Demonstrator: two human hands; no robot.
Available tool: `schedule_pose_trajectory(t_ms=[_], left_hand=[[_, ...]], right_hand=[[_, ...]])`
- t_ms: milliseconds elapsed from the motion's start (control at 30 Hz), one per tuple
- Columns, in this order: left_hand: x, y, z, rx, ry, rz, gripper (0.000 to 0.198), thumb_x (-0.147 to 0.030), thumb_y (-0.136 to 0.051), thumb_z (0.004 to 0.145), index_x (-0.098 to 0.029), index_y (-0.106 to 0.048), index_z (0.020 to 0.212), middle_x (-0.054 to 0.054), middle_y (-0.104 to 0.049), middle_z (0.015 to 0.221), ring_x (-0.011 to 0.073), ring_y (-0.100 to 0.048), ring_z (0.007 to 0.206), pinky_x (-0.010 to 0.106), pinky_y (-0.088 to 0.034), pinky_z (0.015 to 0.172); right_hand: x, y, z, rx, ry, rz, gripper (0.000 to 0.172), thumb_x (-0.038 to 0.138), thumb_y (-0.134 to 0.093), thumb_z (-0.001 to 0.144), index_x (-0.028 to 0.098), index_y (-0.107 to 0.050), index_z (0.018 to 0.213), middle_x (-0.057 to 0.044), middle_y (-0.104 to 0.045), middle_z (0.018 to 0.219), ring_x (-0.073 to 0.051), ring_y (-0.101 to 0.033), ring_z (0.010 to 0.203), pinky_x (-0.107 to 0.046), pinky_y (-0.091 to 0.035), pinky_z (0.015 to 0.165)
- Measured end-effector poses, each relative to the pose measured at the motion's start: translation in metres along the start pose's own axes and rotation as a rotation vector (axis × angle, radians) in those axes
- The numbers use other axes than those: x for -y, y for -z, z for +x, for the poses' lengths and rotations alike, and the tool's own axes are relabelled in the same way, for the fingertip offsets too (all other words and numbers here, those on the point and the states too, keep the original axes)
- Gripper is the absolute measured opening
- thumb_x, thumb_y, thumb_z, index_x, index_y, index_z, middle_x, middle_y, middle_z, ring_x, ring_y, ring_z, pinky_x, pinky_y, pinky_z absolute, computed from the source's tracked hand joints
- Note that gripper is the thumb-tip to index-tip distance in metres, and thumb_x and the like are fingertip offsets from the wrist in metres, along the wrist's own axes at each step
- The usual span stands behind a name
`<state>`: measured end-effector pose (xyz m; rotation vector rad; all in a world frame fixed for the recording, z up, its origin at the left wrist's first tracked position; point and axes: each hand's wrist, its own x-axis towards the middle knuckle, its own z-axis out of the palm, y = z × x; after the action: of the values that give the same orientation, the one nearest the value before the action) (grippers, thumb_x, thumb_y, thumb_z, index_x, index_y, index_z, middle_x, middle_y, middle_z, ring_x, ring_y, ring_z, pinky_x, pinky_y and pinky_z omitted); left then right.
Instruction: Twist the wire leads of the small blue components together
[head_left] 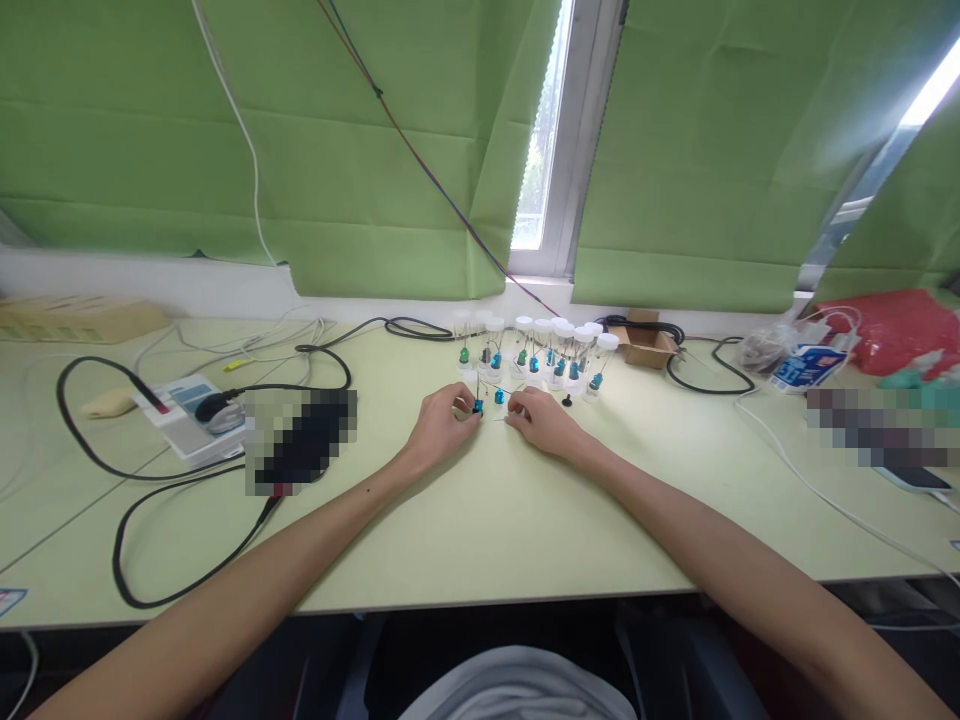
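Note:
My left hand (448,420) rests on the table with thumb and fingers closed on a small blue-and-black part (478,407), from which a thin dark rod points upward. Across from it, my right hand (544,420) is pinched together; a fine pale rod or wire juts left by its fingertips, too small to make out. Between both hands sits a loose blue piece (499,397). Just behind the hands stand several clear tubes with white caps (581,350), holding small blue or green pieces on thin rods. A small black knob-like piece (567,400) lies right of my right hand.
An open cardboard box (646,345) stands behind the tubes. At left are a white-and-blue box (187,420), black cables (120,470) and a blurred dark object (307,440). At right lie a blue-and-white pack (808,368), a red bag (892,330) and a phone (911,477).

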<state>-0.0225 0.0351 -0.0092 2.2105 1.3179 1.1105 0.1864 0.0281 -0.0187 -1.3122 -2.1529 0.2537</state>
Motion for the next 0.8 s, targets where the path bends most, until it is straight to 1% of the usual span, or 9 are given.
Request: schedule_pose_trajectory(t_ms=[133, 233, 367, 633, 800], left_hand=[[0.0041, -0.0009, 0.0017, 0.001, 0.051, -0.029, 0.024, -0.030, -0.065, 0.072, -0.022, -0.052, 0.090, 0.001, -0.067, 0.092, 0.0161, -0.061, 0.074, 0.028, -0.049, 0.064], [0.0073, -0.0012, 0.0038, 0.050, 0.058, -0.056, 0.030, -0.031, -0.065, 0.073, -0.023, -0.052, 0.099, 0.002, -0.067, 0.098, 0.0146, -0.060, 0.073, 0.028, -0.050, 0.067], [0.0097, -0.0005, 0.0062, 0.107, 0.080, -0.053, 0.036, -0.031, -0.065, 0.074, -0.022, -0.054, 0.108, 0.003, -0.069, 0.097, 0.0142, -0.060, 0.072, 0.028, -0.050, 0.070], [0.0104, -0.0018, 0.0058, 0.124, 0.039, -0.030, 0.033, -0.030, -0.063, 0.075, -0.022, -0.057, 0.107, 0.001, -0.067, 0.090, 0.0134, -0.057, 0.069, 0.027, -0.048, 0.068], [0.0104, -0.0026, 0.0054, 0.127, 0.011, -0.024, 0.029, -0.029, -0.062, 0.076, -0.022, -0.058, 0.104, 0.000, -0.065, 0.085, 0.0127, -0.055, 0.066, 0.026, -0.047, 0.065]], right_hand=[[0.0020, 0.0012, 0.0003, 0.009, 0.000, -0.002, 0.003, 0.015, -0.059, 0.085, 0.016, -0.058, 0.082, -0.004, -0.056, 0.084, -0.015, -0.052, 0.076, -0.026, -0.039, 0.070], [0.0032, 0.0019, 0.0005, 0.012, 0.000, -0.014, 0.007, 0.013, -0.058, 0.085, 0.016, -0.057, 0.079, -0.004, -0.056, 0.082, -0.015, -0.051, 0.076, -0.026, -0.038, 0.069], [0.0020, 0.0017, 0.0009, 0.015, -0.002, -0.028, 0.009, 0.013, -0.057, 0.085, 0.017, -0.056, 0.078, -0.004, -0.055, 0.081, -0.016, -0.051, 0.077, -0.026, -0.038, 0.069], [0.0008, 0.0015, 0.0002, -0.002, -0.016, -0.058, 0.009, 0.014, -0.057, 0.086, 0.017, -0.055, 0.077, -0.004, -0.056, 0.082, -0.016, -0.052, 0.077, -0.027, -0.038, 0.069], [0.0024, 0.0025, 0.0000, -0.062, -0.022, -0.041, 0.009, 0.014, -0.053, 0.087, 0.017, -0.057, 0.080, -0.005, -0.057, 0.082, -0.017, -0.053, 0.076, -0.028, -0.039, 0.069]])
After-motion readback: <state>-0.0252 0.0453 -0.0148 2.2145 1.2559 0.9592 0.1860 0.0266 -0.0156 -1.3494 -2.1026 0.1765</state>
